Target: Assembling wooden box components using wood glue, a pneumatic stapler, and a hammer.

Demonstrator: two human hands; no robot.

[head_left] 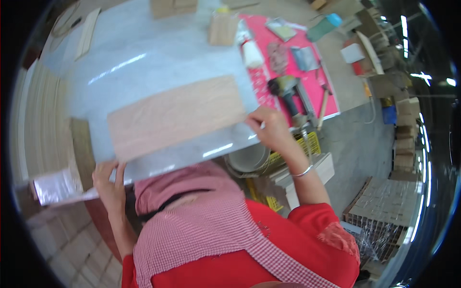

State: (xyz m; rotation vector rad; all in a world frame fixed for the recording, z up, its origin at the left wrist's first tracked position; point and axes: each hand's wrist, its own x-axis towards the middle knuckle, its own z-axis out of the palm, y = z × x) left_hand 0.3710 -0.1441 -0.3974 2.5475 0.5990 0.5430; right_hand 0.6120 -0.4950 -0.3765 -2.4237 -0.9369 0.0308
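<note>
A thin, light wooden board (177, 115) lies at a slant over the pale, glossy tabletop (115, 77) in front of me; whether it rests flat or is slightly raised I cannot tell. At its near left corner, my left hand (110, 185) has thumb and fingers closed on the edge. My right hand (271, 127) pinches the near right corner, with a bracelet on that wrist. Just beyond the right hand, a nail gun (288, 93) with a hose lies on a bright pink sheet (324, 72).
A hammer (324, 105), a white bottle (252, 54) and a teal bottle (324, 27) lie on the right side. Wood blocks (223, 29) sit at the back. Stacked boards (41, 125) stand at left. Below the table edge are a round bucket (247, 158) and a yellow crate (309, 144).
</note>
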